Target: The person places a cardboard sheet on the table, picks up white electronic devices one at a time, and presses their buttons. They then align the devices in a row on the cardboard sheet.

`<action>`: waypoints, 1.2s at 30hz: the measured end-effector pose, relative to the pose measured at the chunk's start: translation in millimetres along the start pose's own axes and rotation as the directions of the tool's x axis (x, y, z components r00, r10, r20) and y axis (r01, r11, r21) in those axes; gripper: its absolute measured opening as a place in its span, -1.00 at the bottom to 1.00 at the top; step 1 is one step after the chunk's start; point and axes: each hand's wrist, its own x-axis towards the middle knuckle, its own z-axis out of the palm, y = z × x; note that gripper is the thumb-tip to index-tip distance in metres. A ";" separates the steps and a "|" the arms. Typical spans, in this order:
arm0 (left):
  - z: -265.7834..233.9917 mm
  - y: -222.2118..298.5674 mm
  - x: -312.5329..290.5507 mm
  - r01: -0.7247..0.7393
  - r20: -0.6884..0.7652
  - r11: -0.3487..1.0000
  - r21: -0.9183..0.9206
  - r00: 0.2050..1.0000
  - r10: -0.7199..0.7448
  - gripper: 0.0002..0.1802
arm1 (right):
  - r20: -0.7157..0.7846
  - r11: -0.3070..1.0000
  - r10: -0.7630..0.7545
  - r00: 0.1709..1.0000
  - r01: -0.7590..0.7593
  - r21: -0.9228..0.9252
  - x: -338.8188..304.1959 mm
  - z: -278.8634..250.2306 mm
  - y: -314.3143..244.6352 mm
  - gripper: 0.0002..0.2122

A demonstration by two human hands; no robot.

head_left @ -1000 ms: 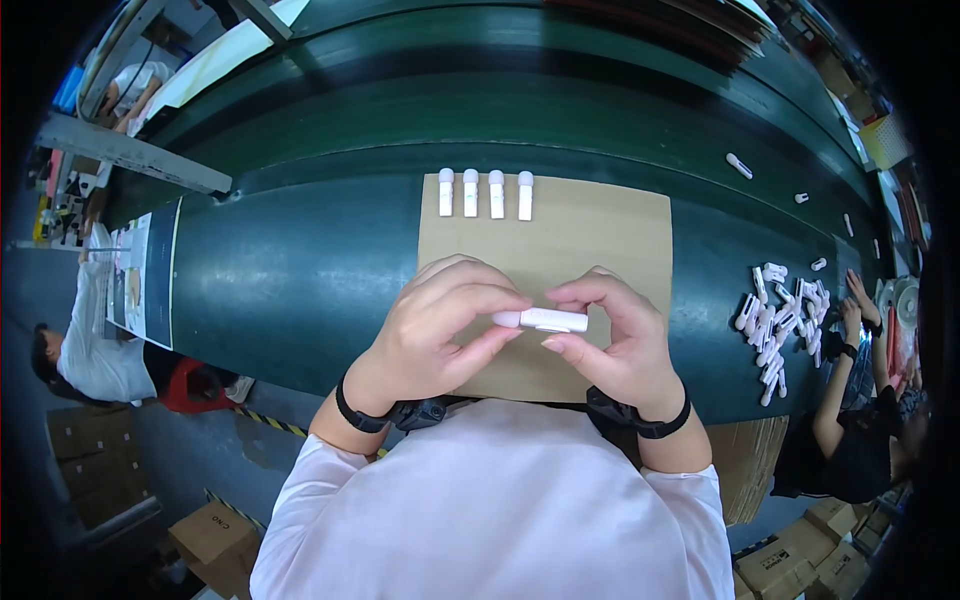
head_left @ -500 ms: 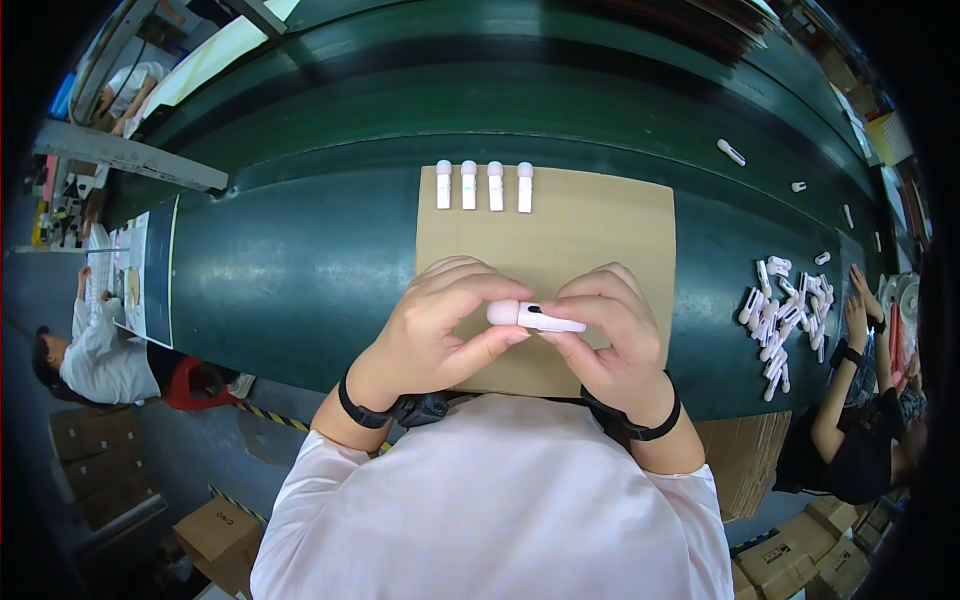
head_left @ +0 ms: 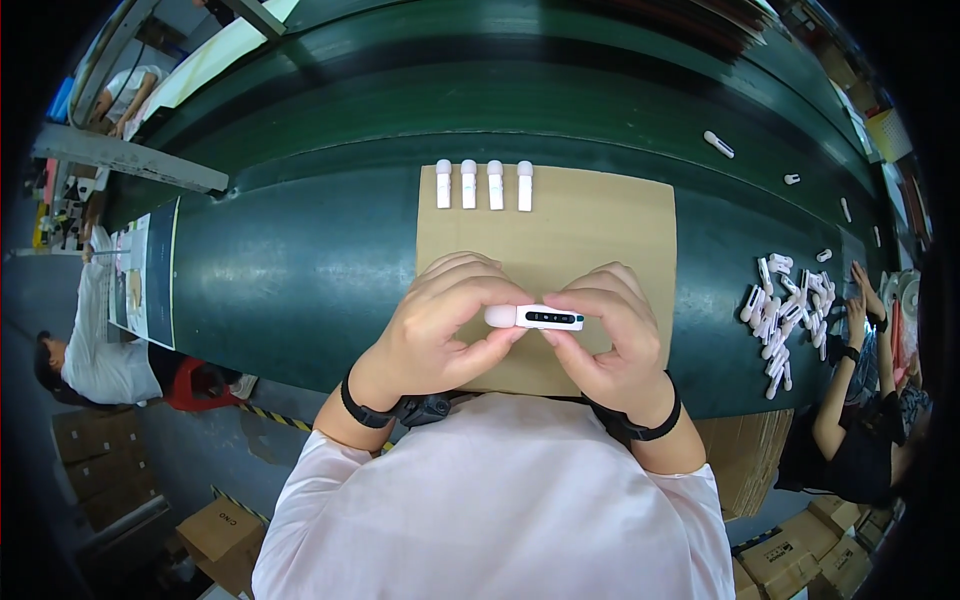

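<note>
Over the near half of a tan cardboard sheet, I hold a small wand massager level between both hands. It has a rounded pale pink head at the left and a white handle with a black button panel facing up. My left hand pinches it where head and handle meet, thumb below and forefinger above. My right hand is closed on the handle, with thumb and forefinger at its edges. Several like massagers lie in a row along the sheet's far left edge, heads pointing away.
A loose heap of massagers lies right of the sheet on the green table. A few more, such as one massager, lie on the green strip beyond. A co-worker's hands rest at the far right. A metal post stands left.
The massager has rolled in my fingers, so its black button panel now faces up. Massagers on the far strip have shifted slightly left. The person at the left has stretched an arm out.
</note>
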 end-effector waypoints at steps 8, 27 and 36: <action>-0.3 0.1 -0.5 -0.031 -0.007 1.000 -0.003 1.000 0.031 -0.74 | -0.002 1.000 -0.012 1.000 0.012 -0.001 -0.6 1.0 -1.1 -0.72; 4.6 -5.1 -9.4 0.055 -0.156 0.997 0.049 0.987 -0.047 -0.75 | -0.136 0.982 0.100 0.986 -0.076 0.171 0.0 14.9 4.9 -0.82; 19.4 -6.6 -12.6 0.241 -0.110 0.967 -0.080 0.962 -0.249 -0.75 | -0.242 0.996 -0.068 0.968 0.080 0.039 3.1 16.3 -4.1 -0.85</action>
